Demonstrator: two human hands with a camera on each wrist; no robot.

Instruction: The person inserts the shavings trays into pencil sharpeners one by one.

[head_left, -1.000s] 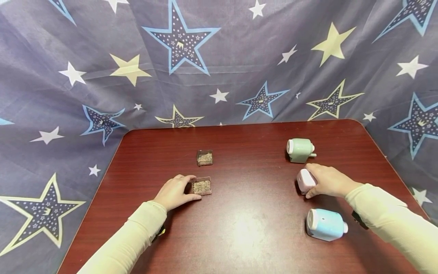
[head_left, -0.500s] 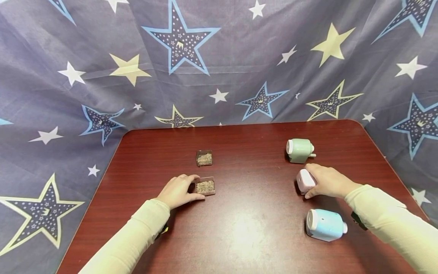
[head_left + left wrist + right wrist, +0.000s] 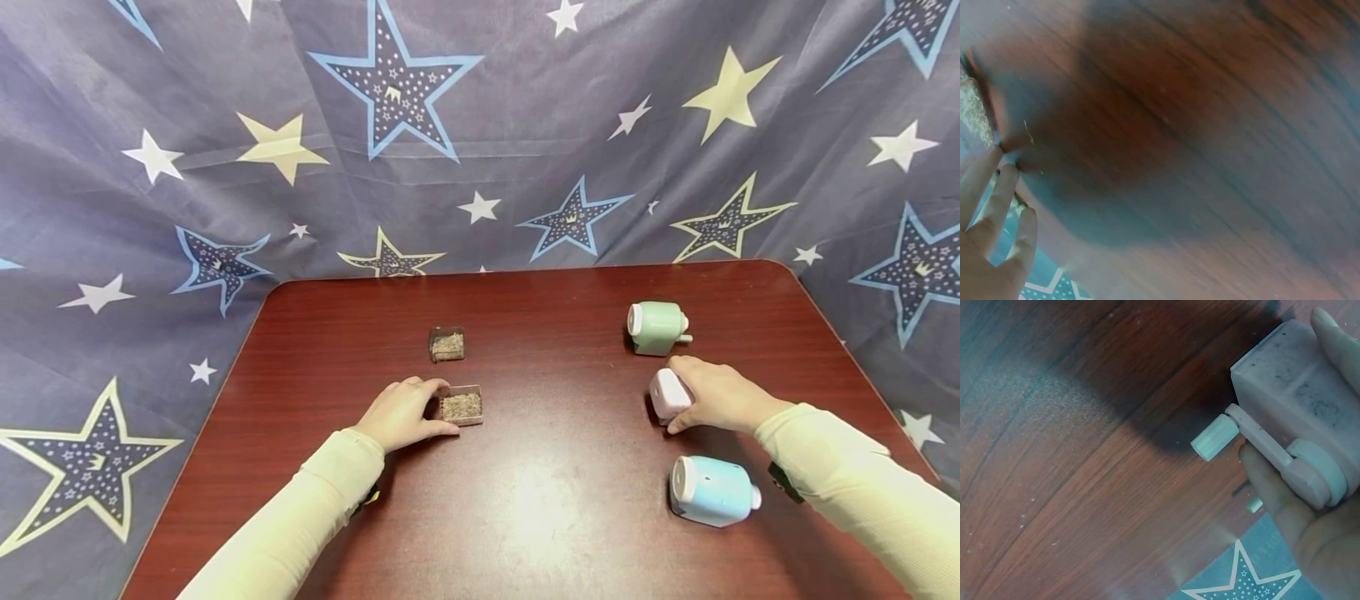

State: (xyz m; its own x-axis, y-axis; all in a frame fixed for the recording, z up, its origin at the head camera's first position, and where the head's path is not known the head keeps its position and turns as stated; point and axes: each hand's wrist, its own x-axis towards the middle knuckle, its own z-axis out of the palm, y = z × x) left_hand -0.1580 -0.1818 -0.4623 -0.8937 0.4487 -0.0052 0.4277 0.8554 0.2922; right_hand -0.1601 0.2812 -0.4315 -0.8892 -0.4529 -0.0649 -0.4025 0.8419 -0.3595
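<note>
A small clear shavings tray (image 3: 461, 406) full of pale pencil shavings lies on the table left of centre. My left hand (image 3: 401, 417) holds it from its left side, thumb at the near edge and fingers at the far one. In the left wrist view only a corner of the tray (image 3: 974, 115) shows beyond the fingertips. On the right, my right hand (image 3: 723, 397) grips a pink crank pencil sharpener (image 3: 667, 398) between thumb and fingers. The right wrist view shows its crank handle (image 3: 1215, 437) pointing away from the palm and smudges on the sharpener's body (image 3: 1291, 381).
Behind the held tray sits a second clear tray (image 3: 447, 345) with shavings. A green crank sharpener (image 3: 658, 327) stands beyond my right hand, and a blue sharpener (image 3: 716, 492) lies nearer me. A star-patterned cloth (image 3: 480, 167) hangs past the far edge of the reddish wooden table (image 3: 555, 350).
My left hand has slid the shavings tray a short way to the right across the table. The right hand and the pink sharpener have stayed in place.
</note>
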